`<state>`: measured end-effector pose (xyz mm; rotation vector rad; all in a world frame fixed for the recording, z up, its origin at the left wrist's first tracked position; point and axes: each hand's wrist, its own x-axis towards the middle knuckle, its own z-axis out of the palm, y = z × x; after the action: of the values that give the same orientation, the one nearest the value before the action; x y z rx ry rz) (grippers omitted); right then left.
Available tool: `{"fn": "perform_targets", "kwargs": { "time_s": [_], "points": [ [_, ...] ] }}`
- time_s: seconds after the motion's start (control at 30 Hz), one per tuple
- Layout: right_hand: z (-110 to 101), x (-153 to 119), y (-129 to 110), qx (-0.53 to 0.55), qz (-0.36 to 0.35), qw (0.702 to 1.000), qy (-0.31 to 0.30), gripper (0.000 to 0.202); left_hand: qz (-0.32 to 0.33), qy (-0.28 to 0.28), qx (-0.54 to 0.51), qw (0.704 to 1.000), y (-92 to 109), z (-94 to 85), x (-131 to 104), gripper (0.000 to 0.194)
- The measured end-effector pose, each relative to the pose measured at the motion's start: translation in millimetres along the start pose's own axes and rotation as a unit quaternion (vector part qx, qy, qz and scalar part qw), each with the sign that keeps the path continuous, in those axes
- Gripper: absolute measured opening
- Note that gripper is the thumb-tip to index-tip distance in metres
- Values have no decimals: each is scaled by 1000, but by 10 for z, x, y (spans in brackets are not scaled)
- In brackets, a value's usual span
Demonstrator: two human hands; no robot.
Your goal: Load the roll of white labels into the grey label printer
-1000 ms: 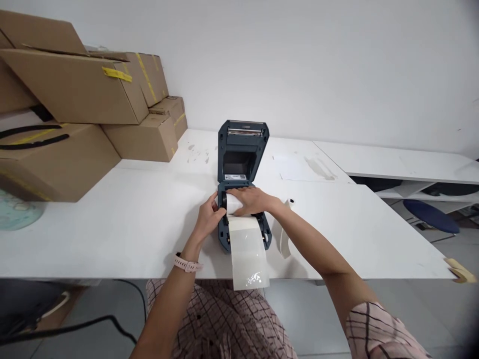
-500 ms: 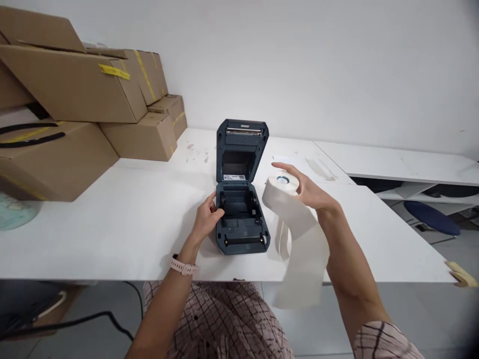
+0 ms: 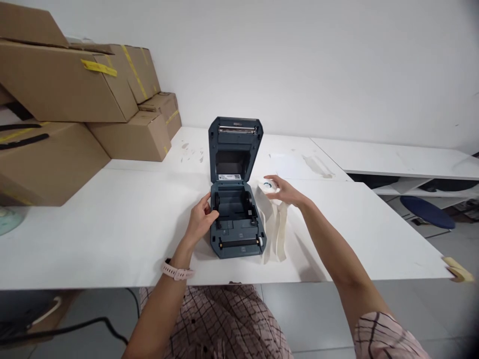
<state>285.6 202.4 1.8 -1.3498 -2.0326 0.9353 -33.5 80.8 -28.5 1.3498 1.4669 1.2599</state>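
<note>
A dark grey label printer (image 3: 239, 232) stands on the white table with its lid (image 3: 235, 139) raised and its roll bay bare. My left hand (image 3: 202, 217) grips the printer's left side wall, thumb over the rim. Just right of the printer, my right hand (image 3: 284, 192) holds a white label roll (image 3: 266, 186) with a teal-edged core. A loose strip of its paper (image 3: 277, 234) hangs in folds below, beside the printer's right side. The lower part of the roll is partly hidden by the paper.
Cardboard boxes (image 3: 75, 80) with yellow tape are stacked at the left. A flat white sheet (image 3: 284, 164) lies behind the roll. At the far right are a low shelf (image 3: 422, 192), a blue stool seat (image 3: 427, 212) and a yellowish piece (image 3: 458, 269) at the table edge.
My right hand has brought the roll left and a little down, closer to the printer. The paper strip has swung in and bunched into folds. My left hand keeps its hold as the view shifts slightly.
</note>
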Motion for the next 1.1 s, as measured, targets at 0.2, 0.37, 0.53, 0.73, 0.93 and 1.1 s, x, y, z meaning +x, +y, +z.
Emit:
{"fn": "perform_targets", "kwargs": {
  "time_s": [0.2, 0.37, 0.53, 0.73, 0.93, 1.1],
  "points": [
    [-442, -640, 296, 185, 8, 983, -24, 77, -9, -3, -6, 1000, 7, -1, 2, 80],
    [-133, -875, 516, 216, 61, 974, -13, 73, -6, 3, -6, 1000, 5, 7, 11, 77],
    [175, -856, 390, 278, 64, 958, 32, 73, 0, 7, -4, 1000, -17, 13, 16, 78],
    [-54, -889, -473, 195, -111, 970, -97, 69, 3, 7, -2, 1000, -29, 9, 18, 79],
    [424, -408, -1291, -223, -152, 954, -131, 44, -1, 14, -6, 1000, -27, 22, 12, 81],
    [824, -101, -1224, -342, -160, 912, -158, 43, -2, 4, -17, 1000, -29, 27, 9, 80]
  ]
}}
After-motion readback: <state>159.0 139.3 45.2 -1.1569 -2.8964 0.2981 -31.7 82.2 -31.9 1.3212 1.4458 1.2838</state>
